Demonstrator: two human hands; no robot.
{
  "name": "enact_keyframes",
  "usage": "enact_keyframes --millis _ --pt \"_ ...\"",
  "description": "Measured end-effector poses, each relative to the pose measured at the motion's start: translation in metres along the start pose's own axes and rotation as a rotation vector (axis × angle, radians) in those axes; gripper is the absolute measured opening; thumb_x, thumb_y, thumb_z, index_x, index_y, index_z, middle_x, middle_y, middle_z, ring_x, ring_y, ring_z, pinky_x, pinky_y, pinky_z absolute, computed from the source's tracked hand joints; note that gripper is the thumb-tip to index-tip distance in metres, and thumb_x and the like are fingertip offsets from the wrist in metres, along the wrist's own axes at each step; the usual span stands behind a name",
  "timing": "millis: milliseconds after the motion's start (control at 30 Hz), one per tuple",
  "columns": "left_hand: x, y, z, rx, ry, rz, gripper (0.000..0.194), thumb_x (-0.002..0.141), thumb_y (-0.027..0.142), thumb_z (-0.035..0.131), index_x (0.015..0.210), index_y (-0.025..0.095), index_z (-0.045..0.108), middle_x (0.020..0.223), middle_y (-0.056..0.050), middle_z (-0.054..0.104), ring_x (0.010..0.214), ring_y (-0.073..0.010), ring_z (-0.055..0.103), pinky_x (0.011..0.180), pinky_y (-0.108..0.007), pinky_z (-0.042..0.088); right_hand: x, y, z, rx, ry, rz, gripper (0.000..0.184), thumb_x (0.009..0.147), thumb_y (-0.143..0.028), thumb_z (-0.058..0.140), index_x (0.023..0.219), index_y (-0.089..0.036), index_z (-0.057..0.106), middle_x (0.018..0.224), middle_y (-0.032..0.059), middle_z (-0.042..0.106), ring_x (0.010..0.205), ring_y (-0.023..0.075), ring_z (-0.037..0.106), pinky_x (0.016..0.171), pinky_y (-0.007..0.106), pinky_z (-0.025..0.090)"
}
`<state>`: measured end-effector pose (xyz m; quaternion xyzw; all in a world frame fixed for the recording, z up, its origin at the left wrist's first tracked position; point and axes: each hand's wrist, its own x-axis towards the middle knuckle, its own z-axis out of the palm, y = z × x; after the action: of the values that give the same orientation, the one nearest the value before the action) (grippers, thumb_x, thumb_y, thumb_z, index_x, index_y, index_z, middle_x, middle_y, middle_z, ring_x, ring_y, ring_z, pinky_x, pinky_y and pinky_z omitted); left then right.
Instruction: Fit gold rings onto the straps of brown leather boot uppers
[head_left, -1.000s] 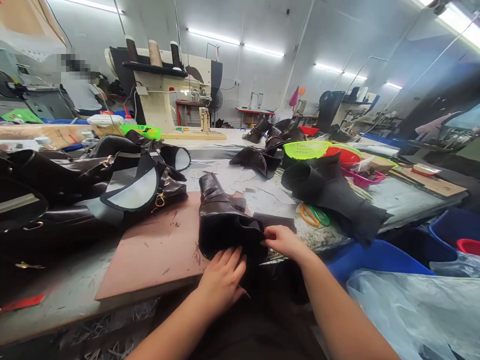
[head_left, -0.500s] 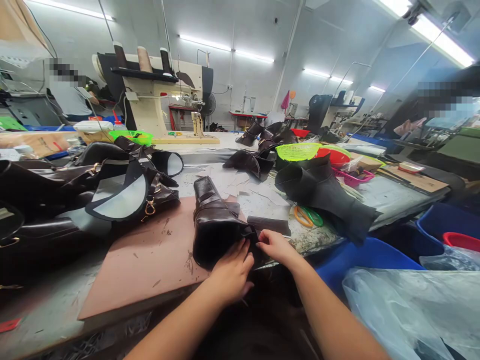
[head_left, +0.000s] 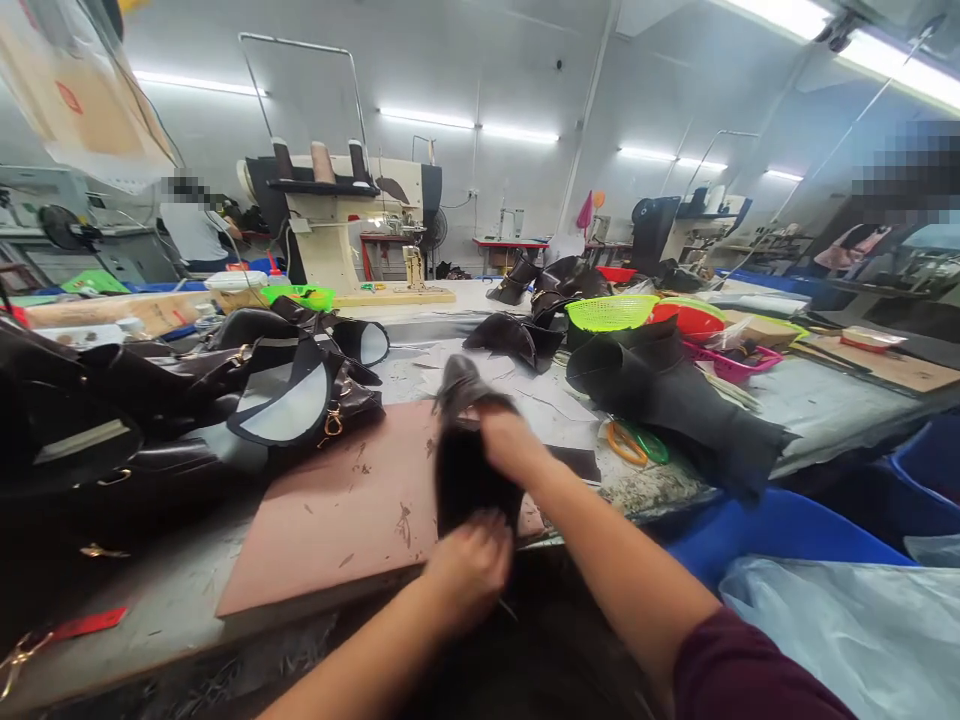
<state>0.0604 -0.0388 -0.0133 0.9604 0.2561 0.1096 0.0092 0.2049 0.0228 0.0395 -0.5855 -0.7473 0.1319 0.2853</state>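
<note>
A dark brown leather boot upper (head_left: 469, 475) stands over the edge of the pinkish board (head_left: 322, 520), its black opening facing me. With curled fingers my left hand (head_left: 471, 555) grips the near lower rim of the opening. My right hand (head_left: 510, 440) is closed on the upper right side of the boot upper; motion blurs its fingertips. To the right of it a dark strip (head_left: 576, 463) lies on the table, close to scissors with orange and green handles (head_left: 634, 442).
More dark boot uppers (head_left: 300, 350) with gold clasps are heaped at the left. A black piece (head_left: 667, 400), a lime basket (head_left: 611, 312) and a pink basket (head_left: 735, 362) are at the right. A sewing machine (head_left: 337, 225) stands behind. Blue bins (head_left: 795, 530) stand below the table's right edge.
My right hand has moved from the near right edge up onto the boot upper's side. The boot upper has turned and tilted, and my left hand has closed on its near rim. The view has shifted.
</note>
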Motion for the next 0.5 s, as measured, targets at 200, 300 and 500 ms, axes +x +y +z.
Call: enact_keyframes --millis 200,300,500 --pt "-0.086 -0.048 -0.044 0.03 0.14 0.124 0.038 0.083 0.002 0.033 0.098 0.022 0.062 0.104 -0.001 0.069 0.102 -0.0133 0.061 0.098 -0.032 0.041 -0.014 0.032 0.023 0.106 0.097 0.049 0.034 0.088 -0.016 0.031 0.113 -0.015 0.053 0.107 0.0118 0.062 0.104 0.0231 0.053 0.089 0.036 0.041" --pt "-0.091 -0.042 -0.049 0.046 -0.039 0.035 0.032 0.076 0.003 0.038 0.087 0.019 0.063 0.098 -0.006 0.07 0.096 -0.0179 0.062 0.09 -0.033 0.046 -0.023 0.019 0.042 0.168 0.053 0.026 0.029 0.087 -0.017 0.036 0.107 -0.016 0.058 0.105 0.0108 0.064 0.104 0.0233 0.054 0.089 0.033 0.041" --pt "-0.054 -0.015 -0.032 0.219 -0.264 -0.198 0.058 0.075 0.032 0.053 0.127 0.007 0.043 0.117 -0.02 0.057 0.09 -0.0321 0.059 0.07 -0.043 0.051 -0.021 0.005 0.034 0.187 -0.05 -0.017 0.03 0.085 -0.015 0.041 0.109 -0.015 0.059 0.111 0.0121 0.063 0.107 0.0237 0.054 0.091 0.032 0.04"
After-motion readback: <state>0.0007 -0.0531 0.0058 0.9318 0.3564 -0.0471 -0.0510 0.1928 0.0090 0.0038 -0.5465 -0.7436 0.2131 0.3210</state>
